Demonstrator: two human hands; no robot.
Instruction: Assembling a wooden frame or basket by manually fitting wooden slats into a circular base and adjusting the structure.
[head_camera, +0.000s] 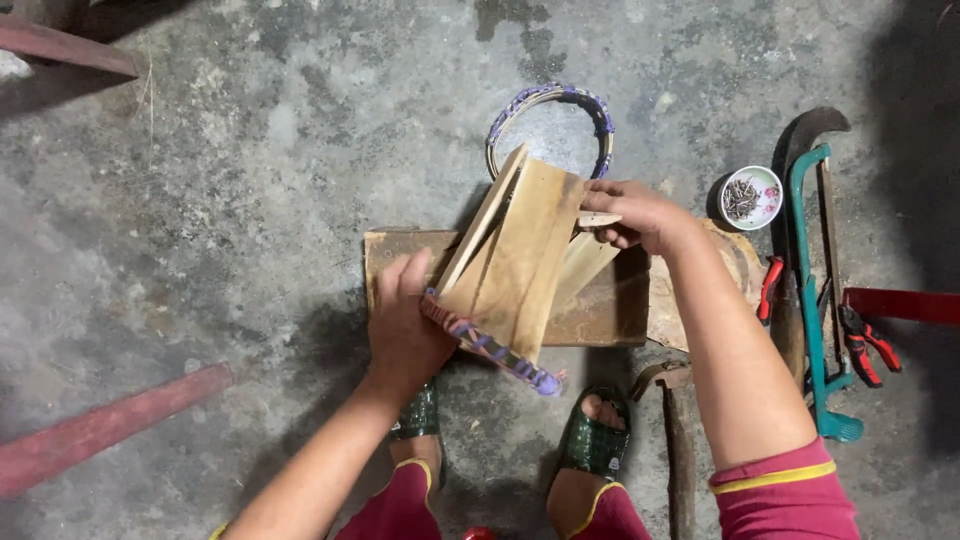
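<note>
— Bamboo slats (515, 255), where do I have them?

— Fanned over my wooden block (600, 310). My left hand (405, 320) grips their purple-wrapped rim (490, 345); my right hand (635, 213) pinches a slat's top end. A purple-wrapped hoop (600, 115) lies just behind on the concrete.

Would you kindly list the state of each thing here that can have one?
Left hand: gripping the ring end of the slat bundle.
Right hand: pinching the slat tops.
Slat bundle: tilted over the board.
Loose ring: flat on the floor.
Bowl: holding nails.
Saw: lying idle.
</note>
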